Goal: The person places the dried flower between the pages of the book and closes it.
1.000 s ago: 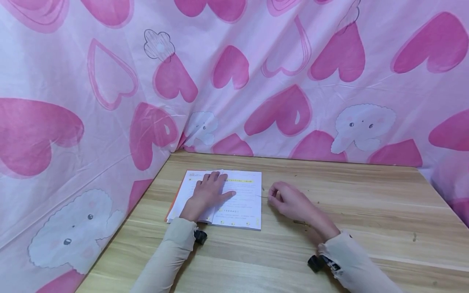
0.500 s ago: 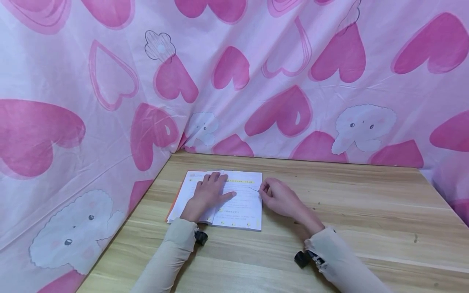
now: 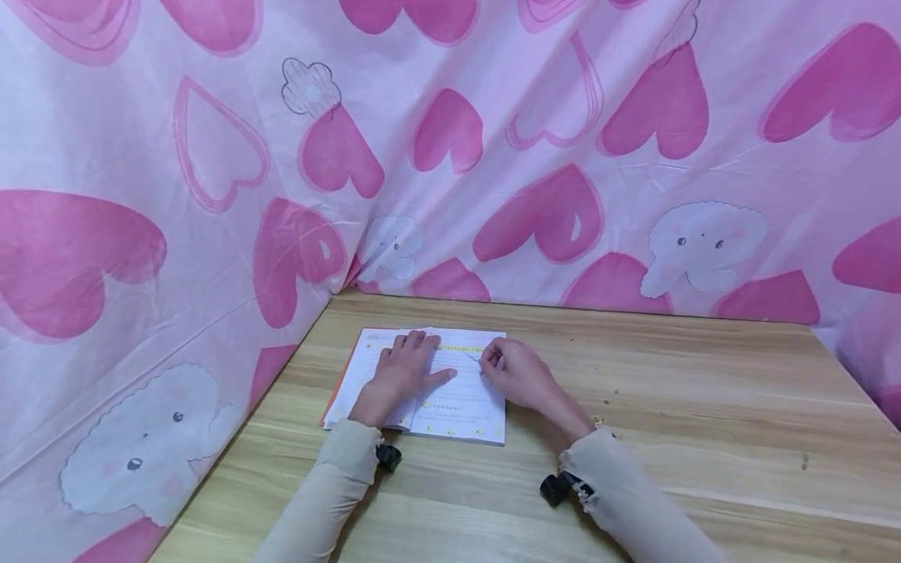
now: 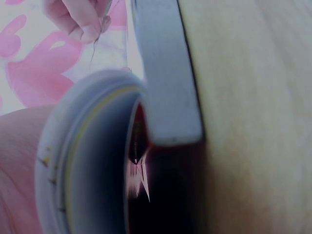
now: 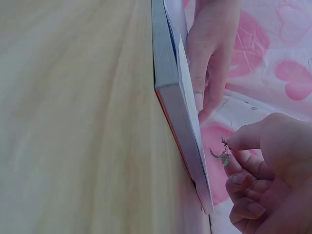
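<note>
The open book (image 3: 450,391) lies flat on the tabletop (image 3: 704,407), white pages with yellow headings and print too small to read. The left hand (image 3: 401,374) presses it, fingers straight. The right hand (image 3: 517,374) pinches a thin stem (image 3: 470,358) over the right page; its tip is hard to make out.

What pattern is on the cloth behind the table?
The cloth is pale pink with pink hearts and white cartoon animals, clearest in the head view.
</note>
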### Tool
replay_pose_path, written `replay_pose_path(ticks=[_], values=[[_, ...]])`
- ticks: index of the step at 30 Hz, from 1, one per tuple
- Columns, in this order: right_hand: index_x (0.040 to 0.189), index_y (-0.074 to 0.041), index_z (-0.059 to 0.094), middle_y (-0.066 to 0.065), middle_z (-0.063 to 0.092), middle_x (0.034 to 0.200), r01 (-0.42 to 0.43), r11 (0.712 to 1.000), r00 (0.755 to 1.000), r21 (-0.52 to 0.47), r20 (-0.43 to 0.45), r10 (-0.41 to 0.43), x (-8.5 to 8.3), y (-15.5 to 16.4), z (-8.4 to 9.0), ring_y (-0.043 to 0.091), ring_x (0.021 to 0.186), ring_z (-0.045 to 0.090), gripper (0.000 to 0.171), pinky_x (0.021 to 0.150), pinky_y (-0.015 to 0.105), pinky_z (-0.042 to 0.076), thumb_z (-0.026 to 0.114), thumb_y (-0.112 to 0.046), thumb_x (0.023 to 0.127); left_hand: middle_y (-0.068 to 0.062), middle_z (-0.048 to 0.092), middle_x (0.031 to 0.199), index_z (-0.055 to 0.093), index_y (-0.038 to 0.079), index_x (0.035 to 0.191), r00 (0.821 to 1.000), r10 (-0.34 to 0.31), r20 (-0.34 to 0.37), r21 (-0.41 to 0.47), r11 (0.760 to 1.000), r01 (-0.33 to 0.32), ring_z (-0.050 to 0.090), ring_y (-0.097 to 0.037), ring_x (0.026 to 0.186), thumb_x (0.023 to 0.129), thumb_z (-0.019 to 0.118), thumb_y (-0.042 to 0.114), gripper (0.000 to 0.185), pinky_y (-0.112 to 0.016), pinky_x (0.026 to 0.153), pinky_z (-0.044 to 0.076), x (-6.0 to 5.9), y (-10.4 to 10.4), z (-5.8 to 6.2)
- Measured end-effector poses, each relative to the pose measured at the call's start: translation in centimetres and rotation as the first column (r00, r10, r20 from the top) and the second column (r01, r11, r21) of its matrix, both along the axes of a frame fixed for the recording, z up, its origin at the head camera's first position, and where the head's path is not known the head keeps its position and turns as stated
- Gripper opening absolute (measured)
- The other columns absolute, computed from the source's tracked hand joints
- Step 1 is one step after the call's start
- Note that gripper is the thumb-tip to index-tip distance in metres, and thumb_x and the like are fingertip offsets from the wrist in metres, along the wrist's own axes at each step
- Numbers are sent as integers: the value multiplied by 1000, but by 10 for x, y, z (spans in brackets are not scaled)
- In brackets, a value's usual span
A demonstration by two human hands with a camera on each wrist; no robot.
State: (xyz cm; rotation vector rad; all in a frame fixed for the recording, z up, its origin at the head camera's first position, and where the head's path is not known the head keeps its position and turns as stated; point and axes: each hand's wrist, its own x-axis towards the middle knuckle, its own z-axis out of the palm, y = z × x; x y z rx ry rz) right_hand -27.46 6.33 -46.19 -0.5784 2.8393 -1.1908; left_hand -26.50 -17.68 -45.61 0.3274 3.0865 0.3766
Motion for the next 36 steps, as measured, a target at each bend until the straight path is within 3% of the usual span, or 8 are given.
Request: replay_pose_path(ticks=[8,18,25,31,36], values=[[102,-13,74,-1,71,91,-13,999,1000,-44,21,14,-6,-14,-2,15,80,62,5,73,26,53,76,-17,101,-15,46,165,50,20,158,1000,-2,-7,-3,1000,2,43,-42,150,101,66,62,72,-71,117,40,0,0,0],[98,-12,75,-2,71,86,2,1000,999,-16,33,-1,-14,-23,-10,13,77,61,4,74,29,51,74,-16,100,-16,47,163,51,19,158,1000,-14,-19,-12,1000,13,45,-43,147,101,66,63,73,-71,114,42,0,0,-1],[107,-13,79,-1,72,91,-27,999,999,-17,37,28,-15,-21,-8,16,82,62,9,78,31,52,72,-15,103,-15,47,164,50,20,158,1000,-9,-18,-26,1000,8,45,-42,148,101,66,64,74,-71,114,43,-2,0,-1],[119,-13,77,4,72,106,12,1000,1000,19,24,-12,-19,-7,-8,20,88,62,17,78,34,53,67,-15,105,-15,46,165,48,20,160,1000,-2,-5,-20,1000,2,43,-42,149,100,65,66,77,-70,117,41,-1,0,-1],[140,-10,69,12,67,142,35,997,999,66,12,-36,-21,14,-10,28,116,64,34,100,47,57,64,-16,107,-15,46,165,49,19,161,1000,7,-3,-19,1000,-7,43,-42,149,99,67,66,79,-72,117,40,-2,1,-1]])
